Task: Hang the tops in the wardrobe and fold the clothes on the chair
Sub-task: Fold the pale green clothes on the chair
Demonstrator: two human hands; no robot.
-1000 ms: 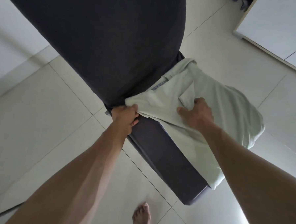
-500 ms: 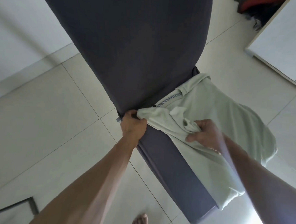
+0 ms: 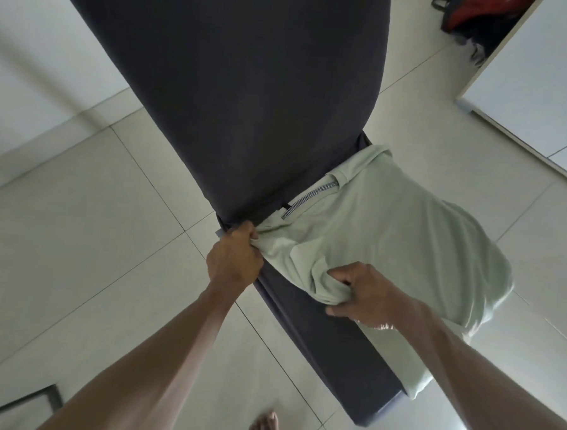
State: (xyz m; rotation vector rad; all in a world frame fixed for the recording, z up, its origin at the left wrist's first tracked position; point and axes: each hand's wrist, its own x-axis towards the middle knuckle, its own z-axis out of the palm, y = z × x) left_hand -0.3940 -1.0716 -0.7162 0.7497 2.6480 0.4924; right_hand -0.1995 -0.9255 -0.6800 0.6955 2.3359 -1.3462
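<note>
Right now the pale green shirt [image 3: 390, 227] lies spread over the dark chair [image 3: 328, 342] seat. The left hand [image 3: 232, 261] pinches its edge by the chair back, and the right hand [image 3: 366, 293] clenches a bunched fold near the middle. To fold it neatly, I would pull both grips apart evenly, flattening wrinkles before bringing the sides together.

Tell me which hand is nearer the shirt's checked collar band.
Left. The left hand grips the shirt just below the collar band; the right hand grips farther down.
</note>
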